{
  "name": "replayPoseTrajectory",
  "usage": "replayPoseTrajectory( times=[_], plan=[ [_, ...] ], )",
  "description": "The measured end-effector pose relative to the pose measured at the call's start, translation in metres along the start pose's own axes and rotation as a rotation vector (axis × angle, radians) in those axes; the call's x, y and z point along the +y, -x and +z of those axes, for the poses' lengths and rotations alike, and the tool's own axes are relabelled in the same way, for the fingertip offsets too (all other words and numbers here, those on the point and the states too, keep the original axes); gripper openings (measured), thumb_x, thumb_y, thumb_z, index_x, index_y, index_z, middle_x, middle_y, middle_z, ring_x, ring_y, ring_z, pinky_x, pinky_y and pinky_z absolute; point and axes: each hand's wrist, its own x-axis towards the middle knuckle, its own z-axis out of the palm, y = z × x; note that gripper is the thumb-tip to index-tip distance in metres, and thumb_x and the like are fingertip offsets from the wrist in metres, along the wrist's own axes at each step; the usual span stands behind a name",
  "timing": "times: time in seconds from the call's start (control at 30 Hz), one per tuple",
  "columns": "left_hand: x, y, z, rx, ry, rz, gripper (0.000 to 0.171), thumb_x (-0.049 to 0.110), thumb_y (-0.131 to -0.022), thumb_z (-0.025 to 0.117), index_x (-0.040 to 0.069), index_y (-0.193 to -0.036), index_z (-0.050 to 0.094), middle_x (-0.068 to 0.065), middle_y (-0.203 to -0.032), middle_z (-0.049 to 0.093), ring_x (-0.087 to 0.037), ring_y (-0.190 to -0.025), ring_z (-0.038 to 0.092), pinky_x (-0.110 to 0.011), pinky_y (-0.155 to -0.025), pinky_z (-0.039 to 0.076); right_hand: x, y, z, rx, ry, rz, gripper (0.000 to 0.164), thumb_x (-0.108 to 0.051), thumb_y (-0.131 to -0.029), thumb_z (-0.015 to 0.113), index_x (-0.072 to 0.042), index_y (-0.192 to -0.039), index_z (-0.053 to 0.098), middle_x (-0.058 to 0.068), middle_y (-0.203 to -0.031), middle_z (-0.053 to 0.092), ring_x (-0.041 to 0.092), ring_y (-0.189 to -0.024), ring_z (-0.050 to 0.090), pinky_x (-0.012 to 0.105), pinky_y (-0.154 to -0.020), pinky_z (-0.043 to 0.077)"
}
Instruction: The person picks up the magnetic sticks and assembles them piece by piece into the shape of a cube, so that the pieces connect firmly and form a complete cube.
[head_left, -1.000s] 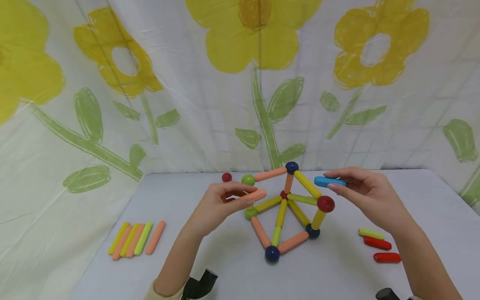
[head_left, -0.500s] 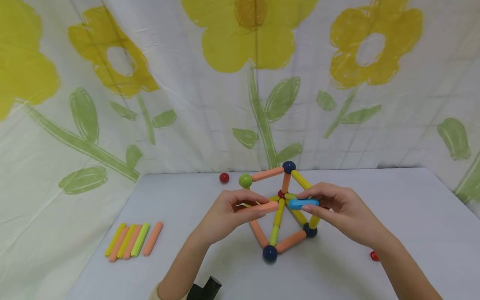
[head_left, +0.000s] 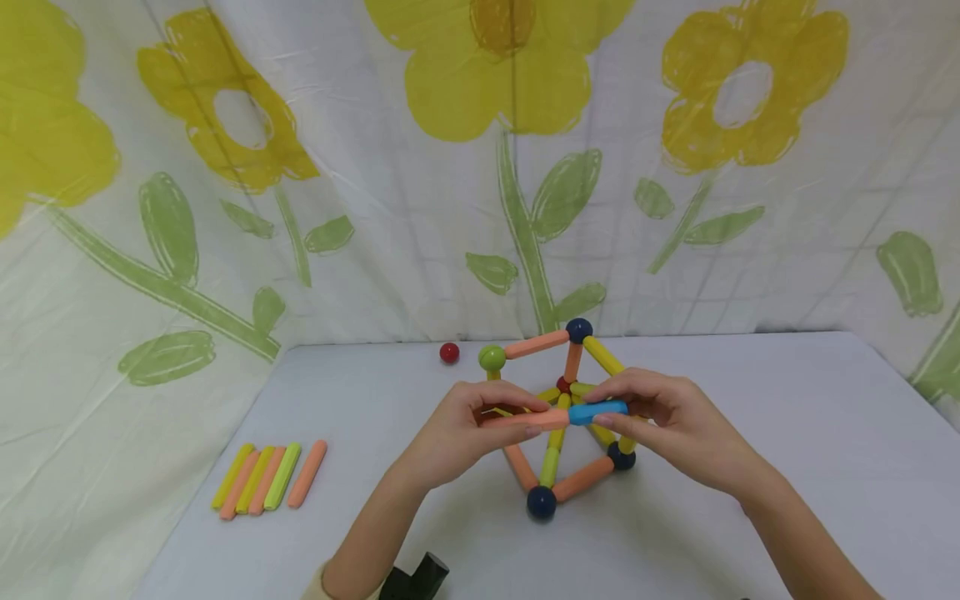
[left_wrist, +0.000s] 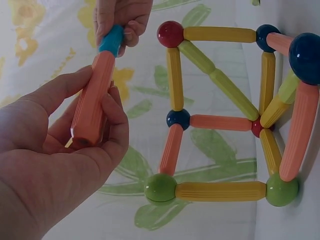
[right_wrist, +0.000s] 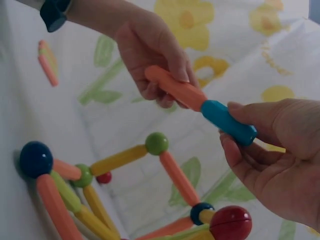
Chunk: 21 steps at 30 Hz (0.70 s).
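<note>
My left hand (head_left: pixel 453 437) pinches a salmon-orange magnetic stick (left_wrist: pixel 92 102) between thumb and fingers. Opposite it, my right hand (head_left: pixel 682 425) pinches a shorter blue stick (right_wrist: pixel 227 121). The two sticks meet end to end in one line, raised in front of a frame built of sticks and balls. That frame stands on the table, with a navy ball (head_left: pixel 542 502) at its near corner, a green ball (head_left: pixel 492 358) at upper left and a red ball (left_wrist: pixel 171 34) on another corner. Both hands hide part of the frame in the head view.
On the white table (head_left: pixel 360 533), a row of yellow, orange and green sticks (head_left: pixel 282 477) lies at the left, with one orange stick (head_left: pixel 307 473) slightly apart. A loose red ball (head_left: pixel 449 353) sits near the back edge. Behind hangs a flower-painted curtain (head_left: pixel 420 217).
My right hand has come left and down with the blue stick, and my left hand a little right with the orange one. The gap between the sticks has closed; their ends now touch.
</note>
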Motion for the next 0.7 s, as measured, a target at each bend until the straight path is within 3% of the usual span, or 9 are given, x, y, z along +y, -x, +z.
replayPoseTrajectory(
  times=[0.2, 0.37, 0.7],
  plan=[
    [-0.004, -0.001, -0.004, -0.017, -0.025, -0.027, 0.025, 0.009, -0.099, 0.073, 0.001, -0.123, 0.076, -0.011, -0.116, 0.076, -0.019, -0.1, 0.069, -0.027, -0.085, 0.059, -0.003, -0.001, 0.001, 0.023, -0.011, 0.03, 0.022, 0.002, -0.1, 0.069, -0.005, -0.12, 0.074, -0.002, -0.103, 0.071, 0.017, -0.08, 0.064, 0.025, -0.067, 0.057],
    [-0.012, -0.002, -0.013, -0.026, -0.064, -0.046, 0.027, 0.009, -0.098, 0.075, -0.001, -0.124, 0.075, -0.012, -0.116, 0.075, -0.016, -0.102, 0.069, -0.027, -0.09, 0.06, -0.005, -0.002, 0.002, 0.103, 0.003, 0.056, 0.021, 0.003, -0.099, 0.069, 0.0, -0.12, 0.072, -0.004, -0.108, 0.074, 0.013, -0.083, 0.069, 0.023, -0.069, 0.058],
    [-0.027, -0.009, -0.024, -0.021, -0.095, -0.13, 0.03, 0.01, -0.098, 0.076, 0.0, -0.126, 0.075, -0.01, -0.118, 0.075, -0.017, -0.105, 0.069, -0.029, -0.089, 0.059, 0.0, -0.012, 0.013, 0.233, -0.039, 0.061, 0.022, 0.005, -0.099, 0.068, 0.006, -0.121, 0.068, -0.002, -0.111, 0.073, 0.011, -0.098, 0.071, 0.021, -0.088, 0.06]
  ],
)
